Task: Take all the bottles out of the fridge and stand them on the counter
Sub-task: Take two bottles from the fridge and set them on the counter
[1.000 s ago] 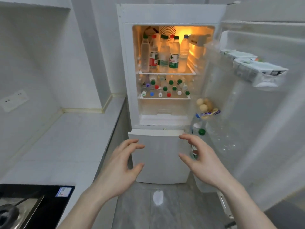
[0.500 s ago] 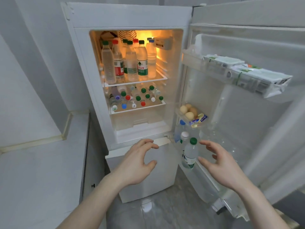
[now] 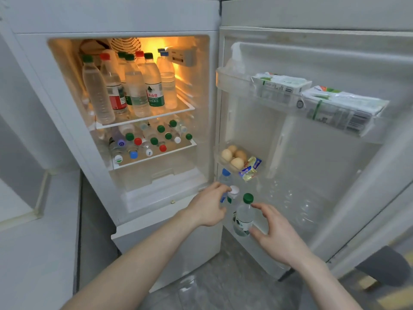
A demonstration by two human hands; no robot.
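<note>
three bottles in the door rack (image 3: 243,214), four eggs (image 3: 233,155), two carton packs (image 3: 280,85), two hands (image 3: 209,209)

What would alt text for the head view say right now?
Two bare hands reach into the open fridge door's bottom rack: the left hand at a white-capped bottle, the right hand around a green-capped bottle. Many more bottles fill two lit shelves inside; eggs sit in the door.

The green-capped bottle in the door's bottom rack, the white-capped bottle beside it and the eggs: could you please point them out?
green-capped bottle (image 3: 244,217): head view, on its clear body.
white-capped bottle (image 3: 234,190): head view, on its cap.
eggs (image 3: 237,163): head view, on the front egg.
</note>
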